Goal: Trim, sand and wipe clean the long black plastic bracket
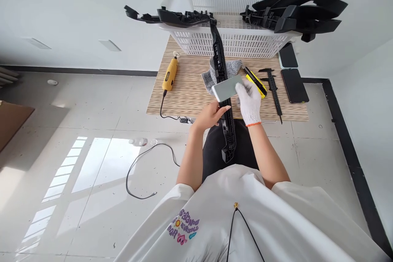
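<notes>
Left hand (211,115), bare, curls around a long black plastic strip (229,131) that reaches over the near edge of the wooden surface (192,96). Right hand (249,100), gloved in white, pinches the right end of a flat pale block (229,89) above the strip. A yellow cutter (258,84) lies right; a white basket (196,43) stands far.

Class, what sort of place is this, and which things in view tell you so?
Probably a small workshop corner: a yellow corded rotary tool and a caliper lie on the table, and a white basket holds black plastic parts.
</notes>
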Action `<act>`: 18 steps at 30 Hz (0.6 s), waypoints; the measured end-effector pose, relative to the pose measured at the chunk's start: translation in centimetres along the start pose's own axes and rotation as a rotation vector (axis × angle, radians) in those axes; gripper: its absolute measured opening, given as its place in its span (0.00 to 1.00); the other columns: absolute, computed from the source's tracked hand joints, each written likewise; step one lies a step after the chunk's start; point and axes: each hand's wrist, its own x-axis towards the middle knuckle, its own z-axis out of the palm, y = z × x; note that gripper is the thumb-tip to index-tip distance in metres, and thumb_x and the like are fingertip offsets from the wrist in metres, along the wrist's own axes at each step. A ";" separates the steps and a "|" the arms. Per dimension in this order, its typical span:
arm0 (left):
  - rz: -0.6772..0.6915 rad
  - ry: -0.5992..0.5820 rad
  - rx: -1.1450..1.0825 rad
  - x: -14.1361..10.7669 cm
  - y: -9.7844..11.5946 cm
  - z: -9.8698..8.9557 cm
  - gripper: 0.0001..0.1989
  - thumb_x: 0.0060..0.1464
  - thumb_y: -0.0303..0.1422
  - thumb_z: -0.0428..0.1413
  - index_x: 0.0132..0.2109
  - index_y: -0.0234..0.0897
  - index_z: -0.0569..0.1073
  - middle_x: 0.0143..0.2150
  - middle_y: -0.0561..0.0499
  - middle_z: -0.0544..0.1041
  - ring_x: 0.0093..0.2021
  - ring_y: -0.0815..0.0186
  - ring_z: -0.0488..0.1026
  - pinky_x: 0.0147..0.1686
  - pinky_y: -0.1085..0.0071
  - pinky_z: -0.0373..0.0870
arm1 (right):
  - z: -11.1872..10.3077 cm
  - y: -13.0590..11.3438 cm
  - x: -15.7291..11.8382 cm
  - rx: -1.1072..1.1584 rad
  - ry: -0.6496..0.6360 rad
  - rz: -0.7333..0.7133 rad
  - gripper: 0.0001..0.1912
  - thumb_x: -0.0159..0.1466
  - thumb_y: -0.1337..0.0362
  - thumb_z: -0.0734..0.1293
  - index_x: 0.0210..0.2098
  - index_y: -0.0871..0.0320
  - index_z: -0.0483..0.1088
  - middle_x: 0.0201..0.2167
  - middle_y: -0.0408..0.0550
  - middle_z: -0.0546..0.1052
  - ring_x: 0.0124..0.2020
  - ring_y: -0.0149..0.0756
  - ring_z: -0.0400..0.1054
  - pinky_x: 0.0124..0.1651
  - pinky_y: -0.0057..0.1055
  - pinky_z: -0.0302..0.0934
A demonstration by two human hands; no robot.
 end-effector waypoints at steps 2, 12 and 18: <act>0.014 -0.007 -0.004 0.0 0.0 0.0 0.19 0.63 0.50 0.51 0.42 0.38 0.68 0.24 0.57 0.60 0.23 0.69 0.69 0.16 0.76 0.68 | 0.0 0.0 0.0 0.022 0.096 0.003 0.20 0.62 0.49 0.70 0.45 0.56 0.71 0.28 0.41 0.70 0.20 0.22 0.58 0.18 0.23 0.52; 0.016 -0.008 -0.046 0.0 0.0 0.0 0.18 0.63 0.49 0.51 0.39 0.38 0.66 0.23 0.58 0.56 0.22 0.69 0.68 0.16 0.75 0.70 | -0.1 0.1 -0.1 -0.078 0.026 -0.011 0.21 0.63 0.47 0.69 0.47 0.56 0.71 0.30 0.43 0.71 0.21 0.24 0.61 0.20 0.24 0.57; 0.038 -0.003 -0.075 0.1 -0.3 0.0 0.17 0.63 0.48 0.52 0.40 0.38 0.66 0.24 0.57 0.58 0.23 0.70 0.68 0.16 0.77 0.70 | -0.2 0.1 0.0 -0.022 0.067 -0.015 0.20 0.63 0.46 0.68 0.46 0.55 0.70 0.29 0.41 0.69 0.19 0.22 0.59 0.18 0.24 0.53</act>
